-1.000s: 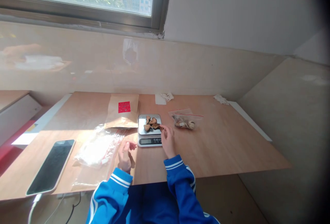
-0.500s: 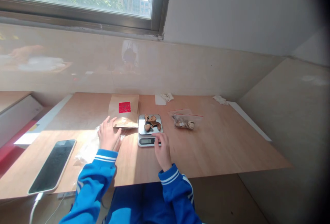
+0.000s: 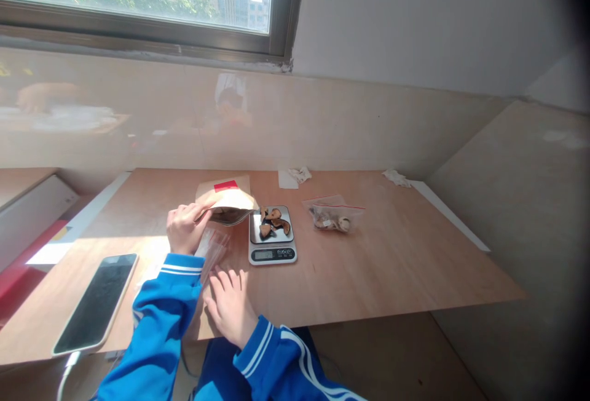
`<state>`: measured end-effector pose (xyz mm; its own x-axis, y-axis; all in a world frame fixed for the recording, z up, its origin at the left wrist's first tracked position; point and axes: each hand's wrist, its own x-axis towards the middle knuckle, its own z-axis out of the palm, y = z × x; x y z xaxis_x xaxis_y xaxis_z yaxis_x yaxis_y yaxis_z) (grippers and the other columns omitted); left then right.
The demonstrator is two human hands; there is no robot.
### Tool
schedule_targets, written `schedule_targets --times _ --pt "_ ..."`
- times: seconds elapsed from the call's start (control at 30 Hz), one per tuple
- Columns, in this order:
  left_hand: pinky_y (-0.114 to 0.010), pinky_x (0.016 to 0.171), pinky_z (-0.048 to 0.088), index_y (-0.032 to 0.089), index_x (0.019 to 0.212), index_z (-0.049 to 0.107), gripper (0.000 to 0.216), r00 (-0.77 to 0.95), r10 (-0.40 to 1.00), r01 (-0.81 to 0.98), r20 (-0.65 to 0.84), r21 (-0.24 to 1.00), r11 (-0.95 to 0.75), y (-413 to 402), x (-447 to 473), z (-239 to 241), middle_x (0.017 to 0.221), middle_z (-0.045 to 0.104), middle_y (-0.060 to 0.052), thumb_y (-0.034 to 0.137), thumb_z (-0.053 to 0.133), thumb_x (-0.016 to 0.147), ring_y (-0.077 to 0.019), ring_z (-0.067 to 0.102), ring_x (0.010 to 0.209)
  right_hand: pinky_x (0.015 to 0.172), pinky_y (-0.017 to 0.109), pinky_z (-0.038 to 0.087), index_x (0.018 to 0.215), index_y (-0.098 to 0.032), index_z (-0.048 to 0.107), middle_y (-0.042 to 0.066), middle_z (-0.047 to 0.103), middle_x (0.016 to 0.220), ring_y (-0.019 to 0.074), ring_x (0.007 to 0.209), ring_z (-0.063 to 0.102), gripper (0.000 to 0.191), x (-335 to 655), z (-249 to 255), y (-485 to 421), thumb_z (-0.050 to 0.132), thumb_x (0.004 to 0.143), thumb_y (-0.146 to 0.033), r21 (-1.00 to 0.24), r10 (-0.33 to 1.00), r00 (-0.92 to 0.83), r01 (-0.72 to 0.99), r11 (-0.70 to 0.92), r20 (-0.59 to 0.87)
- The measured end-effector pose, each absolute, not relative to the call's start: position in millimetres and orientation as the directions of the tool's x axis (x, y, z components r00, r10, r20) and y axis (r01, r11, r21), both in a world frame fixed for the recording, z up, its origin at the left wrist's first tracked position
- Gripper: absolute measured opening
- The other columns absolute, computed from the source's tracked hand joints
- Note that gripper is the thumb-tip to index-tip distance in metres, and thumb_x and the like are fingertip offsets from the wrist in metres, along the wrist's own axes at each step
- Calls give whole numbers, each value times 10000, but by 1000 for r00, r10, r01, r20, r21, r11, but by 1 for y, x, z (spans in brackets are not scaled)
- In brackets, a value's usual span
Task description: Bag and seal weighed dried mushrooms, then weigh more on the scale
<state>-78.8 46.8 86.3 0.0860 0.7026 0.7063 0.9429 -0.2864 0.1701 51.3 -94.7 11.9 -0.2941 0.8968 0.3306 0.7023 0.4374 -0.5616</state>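
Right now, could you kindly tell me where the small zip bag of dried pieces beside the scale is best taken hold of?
Probably by the empty plastic strip along its red-lined edge, coming from the far side: the dried pieces lie bunched in the near part, so that edge stays free for a pinch.

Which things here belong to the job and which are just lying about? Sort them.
In use: left hand, kraft envelope, right hand, clear plastic bag, digital scale, dried slices, zip bag of pieces.
Lying about: smartphone, tissue scraps.
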Motion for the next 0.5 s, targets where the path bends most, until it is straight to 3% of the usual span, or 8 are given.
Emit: schedule_targets --times 0.13,0.27,0.5 --pt "-294 680 367 251 961 737 232 92 653 912 751 200 -358 28 -80 99 775 695 -23 371 555 882 -175 547 698 1018 477 435 1283 -201 519 121 514 1332 243 1221 474 362 65 33 -93 435 931 -185 -622 877 -215 633 460 429" --pt "-267 650 392 266 978 739 215 89 656 872 749 260 -415 11 -77 99 712 661 -3 370 583 873 -144 532 628 1065 373 417 1284 -162 507 108 532 1282 190 1234 454 417 75 65 -83 376 895 -92 -668 806 -124 494 556 578" --pt "-236 628 451 249 1014 737 228 36 663 802 748 374 -466 -12 -71 91 797 689 -23 356 604 862 -142 570 699 1005 361 456 1210 -133 584 117 597 1199 223 1140 525 381 72 93 -54 390 887 -73 -578 843 -108 682 448 527"
